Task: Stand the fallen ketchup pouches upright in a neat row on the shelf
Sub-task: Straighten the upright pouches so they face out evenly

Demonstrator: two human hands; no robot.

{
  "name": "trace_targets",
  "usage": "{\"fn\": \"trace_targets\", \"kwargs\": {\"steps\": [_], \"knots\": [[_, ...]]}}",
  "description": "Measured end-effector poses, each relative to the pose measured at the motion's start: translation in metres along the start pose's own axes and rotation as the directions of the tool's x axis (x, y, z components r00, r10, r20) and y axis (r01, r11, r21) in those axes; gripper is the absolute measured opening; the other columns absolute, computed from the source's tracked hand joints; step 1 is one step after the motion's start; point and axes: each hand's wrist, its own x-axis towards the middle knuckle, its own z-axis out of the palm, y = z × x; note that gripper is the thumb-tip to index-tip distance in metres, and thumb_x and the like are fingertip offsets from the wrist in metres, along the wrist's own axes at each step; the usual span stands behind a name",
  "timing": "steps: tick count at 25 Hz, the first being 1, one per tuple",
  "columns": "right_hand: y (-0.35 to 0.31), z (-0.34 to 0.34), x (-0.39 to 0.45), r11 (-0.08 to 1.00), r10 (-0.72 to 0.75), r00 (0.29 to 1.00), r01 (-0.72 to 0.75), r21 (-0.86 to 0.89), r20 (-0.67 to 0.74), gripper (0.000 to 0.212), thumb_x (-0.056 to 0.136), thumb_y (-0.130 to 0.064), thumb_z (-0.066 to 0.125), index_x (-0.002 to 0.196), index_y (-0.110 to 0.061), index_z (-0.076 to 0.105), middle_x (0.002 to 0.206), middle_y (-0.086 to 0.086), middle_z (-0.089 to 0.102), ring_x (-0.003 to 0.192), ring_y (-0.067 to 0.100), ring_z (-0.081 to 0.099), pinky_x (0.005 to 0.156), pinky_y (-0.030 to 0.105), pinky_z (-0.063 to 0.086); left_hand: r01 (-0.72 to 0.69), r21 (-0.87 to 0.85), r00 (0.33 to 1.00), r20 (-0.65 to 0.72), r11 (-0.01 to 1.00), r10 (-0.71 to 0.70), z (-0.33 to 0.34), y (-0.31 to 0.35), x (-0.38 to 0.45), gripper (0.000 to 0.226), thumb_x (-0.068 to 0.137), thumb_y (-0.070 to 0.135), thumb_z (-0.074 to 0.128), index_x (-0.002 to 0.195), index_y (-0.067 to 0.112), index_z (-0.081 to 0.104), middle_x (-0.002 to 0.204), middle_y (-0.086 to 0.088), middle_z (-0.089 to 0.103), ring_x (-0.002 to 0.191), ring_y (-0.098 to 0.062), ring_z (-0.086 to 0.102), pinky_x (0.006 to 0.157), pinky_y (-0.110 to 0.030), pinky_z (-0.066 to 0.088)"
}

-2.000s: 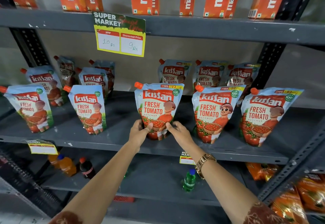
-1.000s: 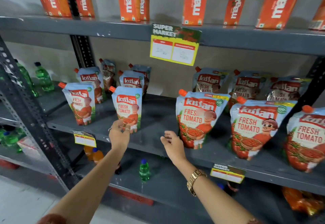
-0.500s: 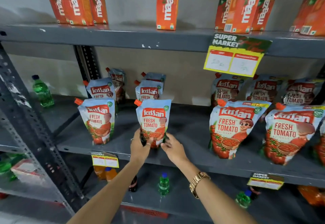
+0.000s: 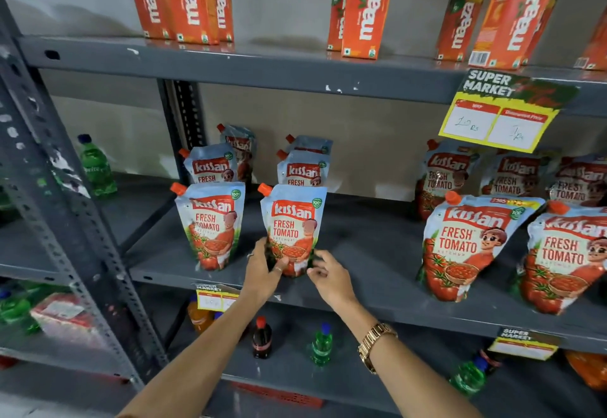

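Several light-blue Kissan ketchup pouches with orange caps stand upright on the grey middle shelf (image 4: 371, 250). My left hand (image 4: 264, 268) grips the lower left of one front-row pouch (image 4: 293, 220). My right hand (image 4: 328, 274) sits at that pouch's lower right corner, fingers curled and touching its base. Another front pouch (image 4: 212, 220) stands just to the left. More pouches (image 4: 302, 168) stand behind. Two large pouches (image 4: 473, 243) stand at the right, with a wide gap of bare shelf between them and the held pouch.
Orange Maaza cartons (image 4: 364, 7) line the top shelf. A yellow price sign (image 4: 502, 112) hangs from its edge. Small drink bottles (image 4: 322, 343) stand on the lower shelf. A green bottle (image 4: 97, 168) sits beyond the grey upright post (image 4: 65, 220) at left.
My hands left the middle pouch and moved left along the shelf. Both closed around the base of the second pouch from the left. The view shifted left with them.
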Motion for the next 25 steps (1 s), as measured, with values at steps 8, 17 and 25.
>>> {"fn": "trace_targets", "kwargs": {"steps": [8, 17, 25], "knots": [[-0.014, 0.016, -0.013, 0.984, -0.168, 0.919, 0.136, -0.113, -0.356, 0.023, 0.093, -0.009, 0.046, 0.115, -0.011, 0.053, 0.114, 0.007, 0.062, 0.109, 0.019, 0.055, 0.078, 0.016, 0.045, 0.053, -0.104, 0.973, -0.22, 0.993, -0.075, -0.016, 0.003, -0.006, 0.04, 0.09, 0.015, 0.056, 0.128, 0.008, 0.047, 0.118, -0.01, 0.06, 0.117, -0.027, 0.055, 0.096, -0.033, 0.045], [-0.043, 0.073, -0.009, 0.962, -0.272, 0.941, 0.27, -0.041, -0.2, 0.023, 0.091, -0.013, 0.051, 0.113, -0.011, 0.059, 0.099, 0.008, 0.068, 0.091, 0.02, 0.063, 0.074, 0.024, 0.049, 0.09, -0.105, 0.82, -0.557, 0.99, -0.133, -0.08, -0.006, -0.006, 0.023, 0.091, 0.018, 0.054, 0.11, 0.005, 0.055, 0.105, -0.014, 0.065, 0.092, -0.024, 0.061, 0.079, -0.031, 0.045], [-0.067, 0.115, 0.012, 0.993, -0.111, 0.984, 0.114, -0.013, 0.138, 0.063, 0.09, -0.013, 0.054, 0.146, -0.017, 0.026, 0.143, 0.007, 0.047, 0.116, 0.022, 0.057, 0.103, 0.043, 0.045, 0.17, -0.194, 0.908, -0.35, 0.966, -0.23, -0.109, -0.032, 0.006, 0.067, 0.087, 0.022, 0.062, 0.144, 0.01, 0.029, 0.145, -0.012, 0.046, 0.132, -0.028, 0.046, 0.108, -0.04, 0.038]]}}
